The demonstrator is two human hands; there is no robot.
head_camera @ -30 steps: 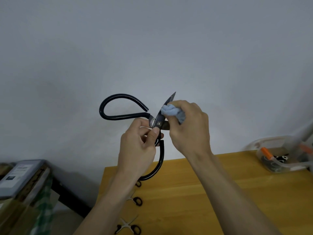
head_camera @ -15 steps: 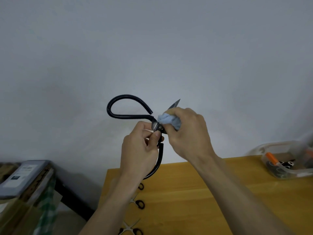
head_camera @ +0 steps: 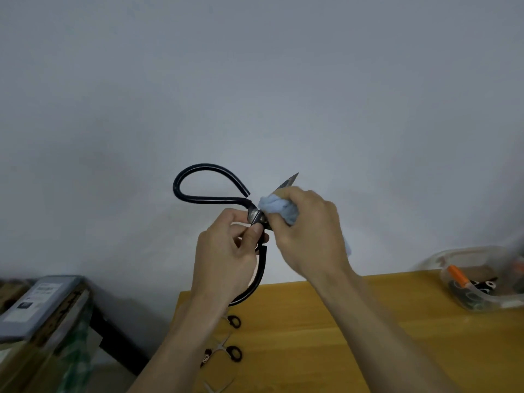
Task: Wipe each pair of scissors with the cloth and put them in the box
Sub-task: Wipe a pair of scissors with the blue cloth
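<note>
Centre of frame, raised before the wall: large black-handled scissors, held near the pivot by the left hand, fingers pinched on the metal. The right hand clamps a bunched light-blue cloth over the blades; one tip shows above. Lower centre: small scissors on the wooden table. Right edge: clear plastic box on the table.

Both arms raised; left hand pinches with thumb and fingers, right hand fisted, knuckles up
</note>
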